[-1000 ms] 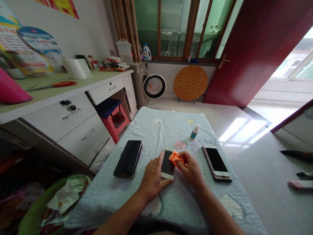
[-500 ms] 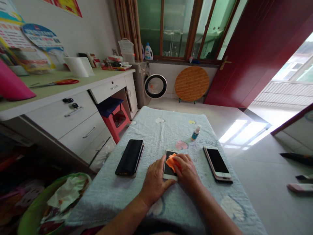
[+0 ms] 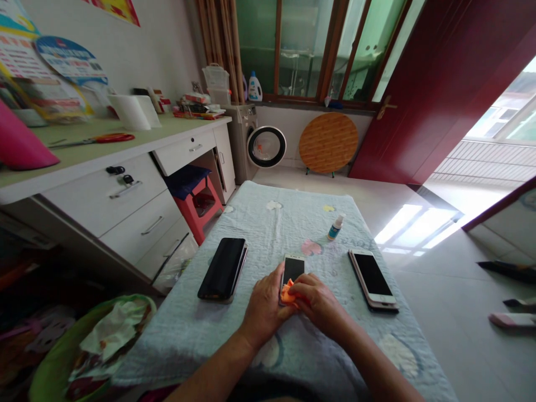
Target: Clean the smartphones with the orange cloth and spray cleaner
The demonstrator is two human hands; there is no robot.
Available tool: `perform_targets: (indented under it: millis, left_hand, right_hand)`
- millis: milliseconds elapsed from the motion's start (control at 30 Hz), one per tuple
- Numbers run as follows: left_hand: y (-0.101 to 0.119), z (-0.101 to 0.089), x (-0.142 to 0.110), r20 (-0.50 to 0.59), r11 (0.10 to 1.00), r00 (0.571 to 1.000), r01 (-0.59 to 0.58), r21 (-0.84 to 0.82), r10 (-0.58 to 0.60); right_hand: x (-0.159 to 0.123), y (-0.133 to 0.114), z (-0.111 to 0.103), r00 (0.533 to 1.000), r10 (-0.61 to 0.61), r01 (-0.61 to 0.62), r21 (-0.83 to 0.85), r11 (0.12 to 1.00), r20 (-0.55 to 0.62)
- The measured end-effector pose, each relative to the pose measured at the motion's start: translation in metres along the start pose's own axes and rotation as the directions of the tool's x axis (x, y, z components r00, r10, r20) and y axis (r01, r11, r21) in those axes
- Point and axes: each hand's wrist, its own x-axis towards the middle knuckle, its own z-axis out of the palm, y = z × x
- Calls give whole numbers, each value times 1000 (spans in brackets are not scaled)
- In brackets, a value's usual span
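A white phone (image 3: 295, 268) lies flat, screen up, on a pale blue cloth cover (image 3: 259, 223) over a low tabletop, between a person's two bare hands. A crumpled orange cloth (image 3: 288, 293) presses against the lower part of its dark screen; the upper part is uncovered.

Wiping of this phone appears to be under way and unfinished, since the cloth is on the glass. How much of the screen is already clean cannot be told, nor whether the other phones have had their turn.

The phone sits directly beneath the right hand's grip and just inside the left's. The right hand (image 3: 320, 296) has its fingers pinched closed on the orange cloth, over the lower end of the phone. The left hand (image 3: 263, 301) grips the phone, fingers along its left edge and thumb near the bottom; the cloth and fingers partly hide that end.

To the left, a black phone (image 3: 221, 271) lies on top of another device. To the right, a second white phone (image 3: 372, 276) tops another stack. Beyond the hands, a small spray bottle (image 3: 335, 228) stands upright, apart from both. Farther away are a white drawer desk (image 3: 104, 195) and a round wooden board (image 3: 329, 142).
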Motion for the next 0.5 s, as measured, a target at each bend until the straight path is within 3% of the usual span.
perform_targets:
  millis: [333, 500]
  left_hand:
    - [-3, 1, -1, 30, 998, 998, 59, -23, -59]
    - [-1, 0, 0, 31, 996, 996, 81, -43, -79]
  right_hand:
    - [47, 47, -13, 988, 28, -58, -200, 978, -150]
    - [64, 50, -7, 971, 74, -130, -240, 962, -227]
